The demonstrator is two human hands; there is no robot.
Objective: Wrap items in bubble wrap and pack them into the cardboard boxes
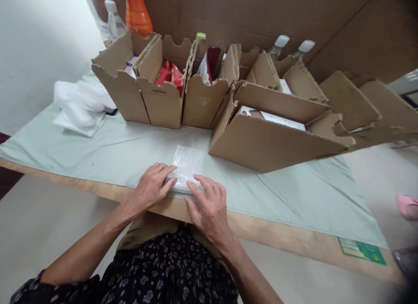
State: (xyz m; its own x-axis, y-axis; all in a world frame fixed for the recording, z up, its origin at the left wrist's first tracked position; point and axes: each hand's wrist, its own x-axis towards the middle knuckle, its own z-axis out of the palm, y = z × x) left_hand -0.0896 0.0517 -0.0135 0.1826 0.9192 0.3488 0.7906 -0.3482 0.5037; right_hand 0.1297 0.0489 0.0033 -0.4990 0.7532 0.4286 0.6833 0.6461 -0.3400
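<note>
A small flat packet wrapped in bubble wrap [187, 164] lies on the pale green cloth [107, 149] near the table's front edge. My left hand [153, 186] rests on the packet's left near corner, fingers stretched out flat. My right hand [209, 206] lies on its near right edge, fingers spread and pressing down. Neither hand grips anything.
A row of open cardboard boxes [161, 101] with packets inside stands behind the packet, and a larger box [267, 143] sits to its right. Clear plastic bags [78, 108] lie at the far left. Bottles and an orange container [137, 12] stand along the brown back wall.
</note>
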